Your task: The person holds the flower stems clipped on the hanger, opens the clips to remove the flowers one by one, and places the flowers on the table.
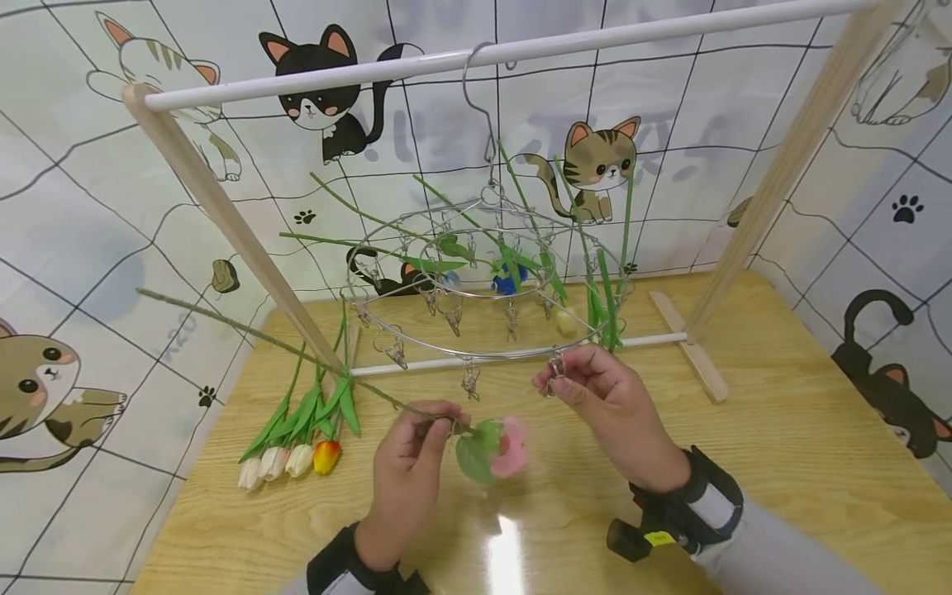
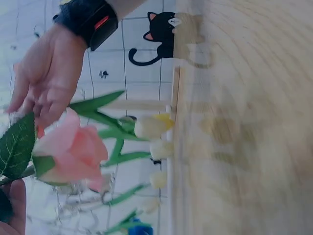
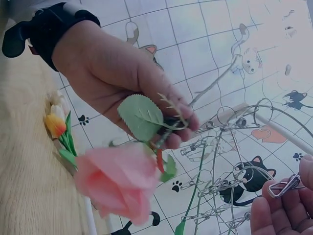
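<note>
My left hand point(image 1: 413, 471) pinches the green stem of a pink rose point(image 1: 510, 448) just behind its leaves; the stem runs back to the upper left and the bloom points right. In the right wrist view the rose point(image 3: 120, 181) hangs below the left hand point(image 3: 122, 78). My right hand point(image 1: 606, 409) grips a metal clip point(image 1: 555, 372) at the front right of a round wire hanger point(image 1: 446, 354). The same clip point(image 3: 284, 186) shows between the right fingers in the right wrist view. Other clips dangle around the rings, several holding upside-down flowers by their stems.
The hanger hooks onto a white rod point(image 1: 335, 76) of a wooden stand point(image 1: 223, 223). White tulips point(image 1: 273, 463) and an orange-yellow tulip point(image 1: 326, 456) lie on the wooden table point(image 1: 595, 471) at left. A blue flower point(image 1: 509, 279) hangs at the back. A cat-print cloth point(image 1: 446, 124) stands behind.
</note>
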`<state>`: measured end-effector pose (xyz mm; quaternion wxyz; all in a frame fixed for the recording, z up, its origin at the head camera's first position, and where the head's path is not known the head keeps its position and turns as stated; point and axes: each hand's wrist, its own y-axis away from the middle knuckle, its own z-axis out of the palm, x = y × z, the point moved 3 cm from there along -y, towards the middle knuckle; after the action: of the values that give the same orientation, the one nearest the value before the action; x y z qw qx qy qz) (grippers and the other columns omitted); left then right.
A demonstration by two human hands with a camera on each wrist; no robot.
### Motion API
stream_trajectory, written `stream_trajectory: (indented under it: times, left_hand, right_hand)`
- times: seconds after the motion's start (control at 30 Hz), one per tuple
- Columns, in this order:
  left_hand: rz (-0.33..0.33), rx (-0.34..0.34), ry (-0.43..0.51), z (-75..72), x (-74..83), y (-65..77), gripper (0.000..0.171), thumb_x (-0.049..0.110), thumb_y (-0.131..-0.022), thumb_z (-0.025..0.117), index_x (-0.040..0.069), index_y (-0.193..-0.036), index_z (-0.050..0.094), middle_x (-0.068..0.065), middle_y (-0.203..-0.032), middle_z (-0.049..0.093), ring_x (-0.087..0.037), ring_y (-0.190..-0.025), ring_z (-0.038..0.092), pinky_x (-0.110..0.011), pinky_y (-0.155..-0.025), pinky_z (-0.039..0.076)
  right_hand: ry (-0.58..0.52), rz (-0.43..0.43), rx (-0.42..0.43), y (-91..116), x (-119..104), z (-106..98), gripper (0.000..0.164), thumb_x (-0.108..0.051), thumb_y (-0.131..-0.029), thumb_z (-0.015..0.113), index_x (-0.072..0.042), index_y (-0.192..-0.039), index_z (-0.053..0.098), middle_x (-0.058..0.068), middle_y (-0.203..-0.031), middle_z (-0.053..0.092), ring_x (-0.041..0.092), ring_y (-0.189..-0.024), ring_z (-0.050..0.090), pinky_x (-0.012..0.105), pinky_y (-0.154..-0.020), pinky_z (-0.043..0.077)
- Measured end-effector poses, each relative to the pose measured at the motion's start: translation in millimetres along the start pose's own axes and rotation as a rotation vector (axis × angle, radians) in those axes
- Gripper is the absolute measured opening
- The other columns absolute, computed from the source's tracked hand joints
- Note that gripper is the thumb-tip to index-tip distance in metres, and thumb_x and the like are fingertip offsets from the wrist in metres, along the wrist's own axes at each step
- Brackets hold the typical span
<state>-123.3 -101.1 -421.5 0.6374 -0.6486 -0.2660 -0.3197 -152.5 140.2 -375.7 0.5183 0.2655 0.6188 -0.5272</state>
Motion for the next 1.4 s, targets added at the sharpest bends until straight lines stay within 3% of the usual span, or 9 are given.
stream_trajectory:
  times: [0.1, 0.23, 0.43, 0.67, 0.87, 1.0, 1.13, 1.27, 1.4]
  left_hand:
    - [-0.204, 0.096, -0.013, -14.7, -5.2, 2.6, 0.015, -0.008, -0.104, 0.051, -0.016, -0.115, 0.058, 0.001, -0.11, 0.072, -0.007, -0.1, 0.073, -0.023, -0.092, 0.06]
    - [-0.449, 0.185, -0.065, -30.1, -12.7, 4.9, 0.019, 0.004, -0.106, 0.056, -0.013, -0.115, 0.06, 0.001, -0.108, 0.073, -0.009, -0.095, 0.075, -0.024, -0.093, 0.061]
    - [-0.662, 0.178, -0.072, -42.6, -22.0, 8.3, 0.023, 0.011, -0.107, 0.058, -0.012, -0.113, 0.06, -0.006, -0.109, 0.072, -0.011, -0.093, 0.075, -0.024, -0.089, 0.062]
    - [-0.735, 0.124, -0.087, -43.2, -32.2, 15.2, 0.015, 0.007, -0.104, 0.061, -0.008, -0.106, 0.064, -0.005, -0.11, 0.074, -0.014, -0.093, 0.076, -0.026, -0.088, 0.062]
    - [-0.781, 0.104, -0.138, -47.9, -37.7, 12.0, 0.019, 0.01, -0.105, 0.061, -0.004, -0.113, 0.071, -0.018, -0.124, 0.072, -0.012, -0.09, 0.075, -0.024, -0.084, 0.062]
    - [-0.797, 0.125, -0.191, -65.3, -44.2, -0.5, 0.024, 0.01, -0.104, 0.062, -0.007, -0.118, 0.071, -0.02, -0.135, 0.068, -0.007, -0.087, 0.074, -0.02, -0.082, 0.062]
    - [-0.786, 0.11, -0.311, -89.4, -53.7, -14.0, 0.029, 0.012, -0.101, 0.068, -0.006, -0.124, 0.071, -0.021, -0.119, 0.075, -0.002, -0.083, 0.073, -0.019, -0.077, 0.061]
    - [-0.757, 0.051, -0.483, -116.1, -61.7, -23.4, 0.03, 0.016, -0.101, 0.069, -0.005, -0.122, 0.072, -0.018, -0.107, 0.078, -0.003, -0.076, 0.07, -0.023, -0.071, 0.062]
    - [-0.792, -0.027, -0.595, -138.3, -71.2, -28.0, 0.03, 0.017, -0.102, 0.066, -0.006, -0.122, 0.071, -0.02, -0.103, 0.076, -0.008, -0.071, 0.067, -0.027, -0.068, 0.061]
  right_hand:
    - [0.002, -0.001, -0.003, 0, 0, -1, 0.014, 0.001, -0.106, 0.054, -0.007, -0.116, 0.059, -0.002, -0.109, 0.07, 0.009, -0.103, 0.07, 0.024, -0.097, 0.059]
    - [0.005, -0.004, -0.009, 0, 0, -2, 0.015, 0.001, -0.106, 0.054, -0.007, -0.117, 0.059, -0.002, -0.109, 0.07, 0.01, -0.103, 0.07, 0.023, -0.097, 0.058]
    - [0.022, -0.009, -0.017, -1, 1, -3, 0.015, 0.002, -0.105, 0.055, -0.006, -0.117, 0.06, -0.003, -0.109, 0.07, 0.013, -0.103, 0.07, 0.024, -0.095, 0.059]
    - [0.031, -0.008, -0.022, -2, 0, -3, 0.015, 0.002, -0.105, 0.055, -0.006, -0.117, 0.06, -0.002, -0.109, 0.07, 0.012, -0.102, 0.07, 0.024, -0.093, 0.059]
    - [0.032, -0.005, -0.027, -2, 0, -3, 0.014, 0.002, -0.105, 0.055, -0.005, -0.116, 0.059, -0.003, -0.109, 0.07, 0.012, -0.102, 0.069, 0.023, -0.093, 0.059]
    - [0.019, -0.005, -0.035, -1, 0, -2, 0.015, 0.002, -0.105, 0.055, -0.006, -0.117, 0.059, -0.002, -0.109, 0.07, 0.013, -0.103, 0.069, 0.023, -0.093, 0.059]
    - [0.022, 0.004, -0.036, -1, 1, -2, 0.015, 0.001, -0.105, 0.055, -0.006, -0.117, 0.059, -0.002, -0.11, 0.07, 0.014, -0.104, 0.069, 0.023, -0.093, 0.059]
    - [0.019, 0.007, -0.037, -1, 3, -1, 0.015, 0.001, -0.105, 0.055, -0.007, -0.117, 0.059, -0.003, -0.11, 0.07, 0.013, -0.105, 0.069, 0.023, -0.092, 0.059]
    - [0.011, 0.017, -0.04, 0, 4, 0, 0.016, 0.001, -0.105, 0.055, -0.008, -0.117, 0.059, -0.003, -0.109, 0.07, 0.013, -0.105, 0.069, 0.024, -0.093, 0.059]
